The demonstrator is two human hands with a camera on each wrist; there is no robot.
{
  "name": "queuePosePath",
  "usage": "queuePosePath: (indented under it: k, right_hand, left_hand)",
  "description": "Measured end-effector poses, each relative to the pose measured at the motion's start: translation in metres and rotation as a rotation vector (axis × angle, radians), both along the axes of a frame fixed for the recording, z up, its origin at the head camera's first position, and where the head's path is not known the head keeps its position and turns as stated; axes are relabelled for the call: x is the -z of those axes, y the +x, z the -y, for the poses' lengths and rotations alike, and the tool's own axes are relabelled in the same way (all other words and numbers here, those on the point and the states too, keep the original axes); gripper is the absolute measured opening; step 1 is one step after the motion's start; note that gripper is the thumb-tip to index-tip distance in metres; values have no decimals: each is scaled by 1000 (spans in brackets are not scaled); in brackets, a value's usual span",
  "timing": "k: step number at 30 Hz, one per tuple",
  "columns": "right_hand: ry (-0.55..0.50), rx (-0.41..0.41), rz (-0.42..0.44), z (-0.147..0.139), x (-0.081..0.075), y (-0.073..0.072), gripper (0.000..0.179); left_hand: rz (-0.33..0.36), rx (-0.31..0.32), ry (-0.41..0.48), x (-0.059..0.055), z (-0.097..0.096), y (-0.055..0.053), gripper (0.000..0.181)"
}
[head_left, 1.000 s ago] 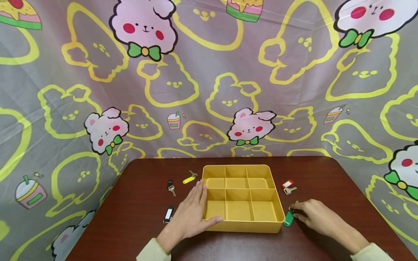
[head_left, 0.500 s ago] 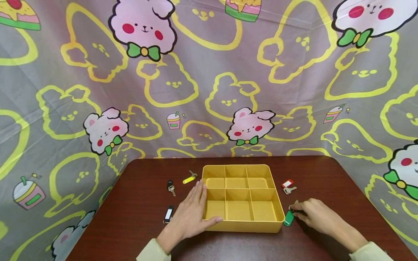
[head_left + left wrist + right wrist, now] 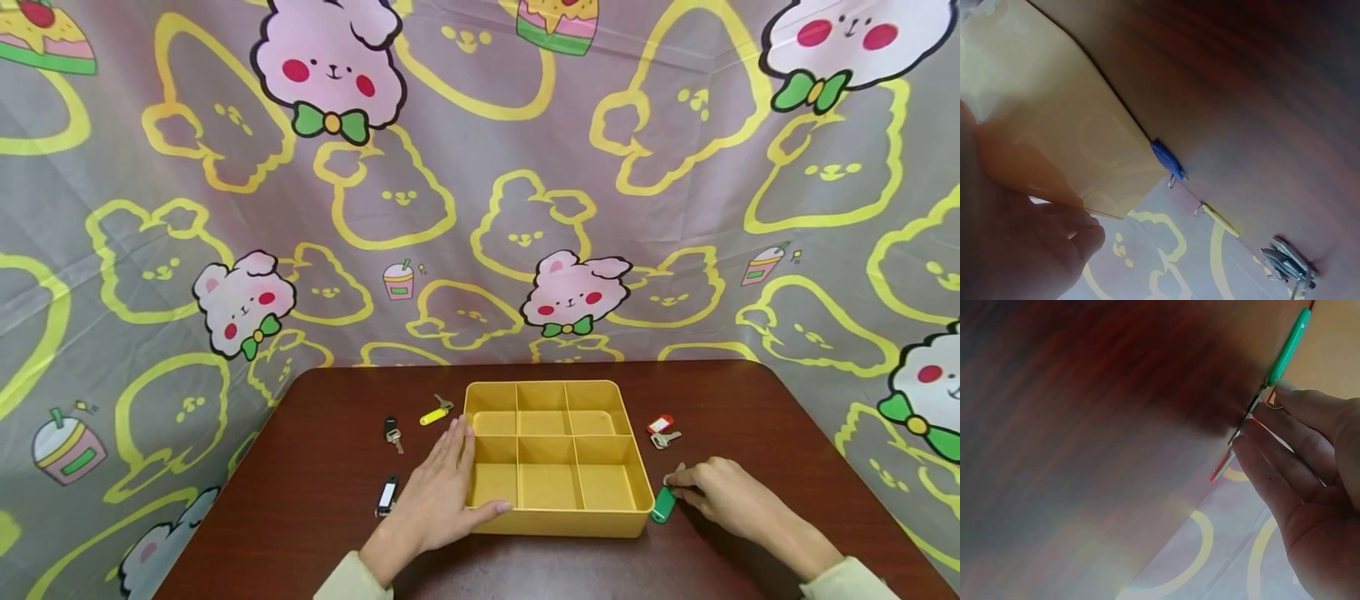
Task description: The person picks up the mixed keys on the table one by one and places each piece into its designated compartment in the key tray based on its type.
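Note:
A yellow box [image 3: 558,521] with several compartments stands on the table. My left hand [image 3: 435,500] rests along its left wall, fingers straight over the rim and thumb at the front edge. In the left wrist view, a blue key tag [image 3: 1165,158] with a ring lies right at the box's wall. To the right of the box, my right hand [image 3: 723,492] pinches a key with a green tag [image 3: 663,505] near its ring. In the right wrist view the green tag [image 3: 1289,347] points away from the thumb, and the key lies along the fingertips.
A red-tagged key [image 3: 662,432] lies beyond my right hand. Left of the box lie a yellow-tagged key [image 3: 435,413], a black-tagged key [image 3: 393,432] and a dark tag with a white label [image 3: 387,493]. Patterned cloth [image 3: 450,208] hangs round the table.

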State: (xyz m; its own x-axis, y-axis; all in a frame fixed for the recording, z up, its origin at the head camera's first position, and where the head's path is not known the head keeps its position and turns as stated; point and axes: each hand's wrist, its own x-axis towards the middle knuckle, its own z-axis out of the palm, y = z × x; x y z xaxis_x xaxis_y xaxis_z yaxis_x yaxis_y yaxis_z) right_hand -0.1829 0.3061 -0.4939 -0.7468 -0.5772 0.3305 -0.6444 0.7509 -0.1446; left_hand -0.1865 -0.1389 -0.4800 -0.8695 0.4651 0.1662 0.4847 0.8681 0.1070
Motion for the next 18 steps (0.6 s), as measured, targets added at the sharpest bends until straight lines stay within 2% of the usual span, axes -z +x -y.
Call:
queuePosePath:
  k: [8, 15, 18]
  right_hand:
    - [-22, -16, -18, 1, 0, -1, 13]
    - [-40, -48, -75, 3, -1, -4, 24]
    - [-28, -34, -48, 4, -3, -4, 23]
  left_hand:
    - [3, -6, -13, 0, 0, 1, 117]
    - [3, -6, -5, -2, 0, 1, 116]
    - [1, -3, -1, -1, 0, 1, 116]
